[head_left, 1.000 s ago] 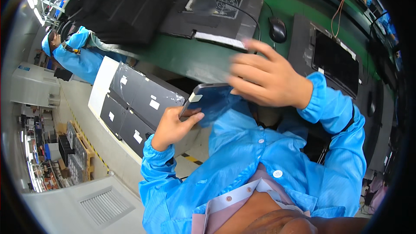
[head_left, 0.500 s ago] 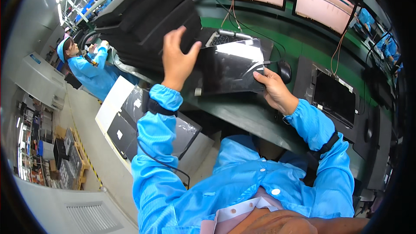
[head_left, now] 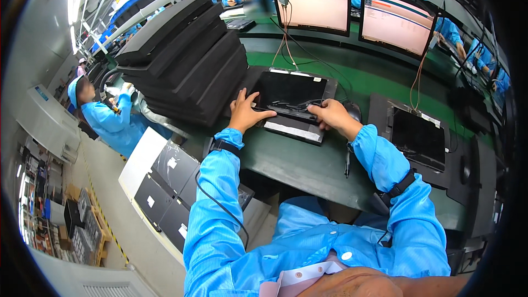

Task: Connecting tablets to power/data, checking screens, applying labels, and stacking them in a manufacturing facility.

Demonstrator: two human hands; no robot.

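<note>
A dark, glossy display panel point(head_left: 291, 89) lies face up on a black pad point(head_left: 330, 85) on the bench in front of me. My right hand point(head_left: 338, 118) pinches its lower right corner, thumb on top and fingers curled below. At the left edge is my left hand point(head_left: 247, 113), open, thumb and fingers spread around the lower left corner. A flat dark part with a pale strip point(head_left: 291, 130) sticks out below the panel's near edge. My fingers partly hide the panel's two near corners.
Thick black foam trays point(head_left: 181, 66) are stacked left of the panel. A second panel point(head_left: 418, 137) rests on a black pad at right. A mouse point(head_left: 353, 111), a pen point(head_left: 347, 162) and two monitors point(head_left: 313, 5) are nearby. Dark flat panels point(head_left: 165, 198) lie lower left.
The panel has gone from being held up and tilted to lying flat on the pad. My left hand has come down from the air to its left edge.
</note>
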